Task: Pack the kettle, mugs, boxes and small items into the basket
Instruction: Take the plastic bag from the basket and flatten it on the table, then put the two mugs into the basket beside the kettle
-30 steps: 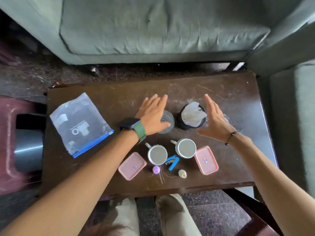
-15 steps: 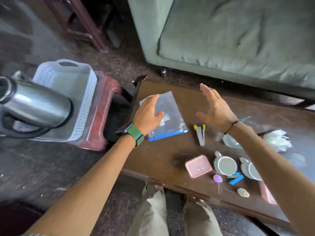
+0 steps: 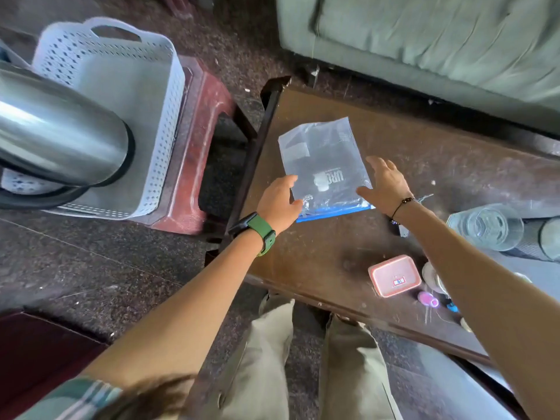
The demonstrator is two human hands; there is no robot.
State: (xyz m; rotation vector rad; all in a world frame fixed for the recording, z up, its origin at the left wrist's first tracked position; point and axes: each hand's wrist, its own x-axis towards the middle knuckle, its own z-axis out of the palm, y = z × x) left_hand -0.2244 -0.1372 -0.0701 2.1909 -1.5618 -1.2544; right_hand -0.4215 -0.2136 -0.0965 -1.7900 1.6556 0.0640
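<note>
On a dark wooden table [image 3: 318,262], one clear zip bag [image 3: 324,165] with a blue seal lies flat toward 11 o'clock. Two bare hands flank its near end: the left hand [image 3: 280,204], a green-strapped watch [image 3: 254,230] on its wrist, has its thumb touching the bag's corner and its fingers loosely bent, gripping nothing. The right hand [image 3: 383,184], a dark bracelet on its wrist, is spread with fingers straight just over the bag's right edge; whether it touches the plastic cannot be told. One pink lidded box [image 3: 394,275] sits at 4 o'clock on the table. Beside it, a small pink item [image 3: 427,299] and a blue one show blurred, partly hidden by the right forearm, as is one mug [image 3: 430,275]. One clear glass [image 3: 485,227] stands at 3 o'clock, with a darker container beside it cut off by the frame. Off the table at 9 o'clock, one white perforated basket [image 3: 163,128] rests on a red stool [image 3: 197,147]. One steel kettle [image 3: 57,134] looms blurred in front of the basket, cut off at the left edge. One grey-green sofa [image 3: 439,40] fills 1 o'clock.
</note>
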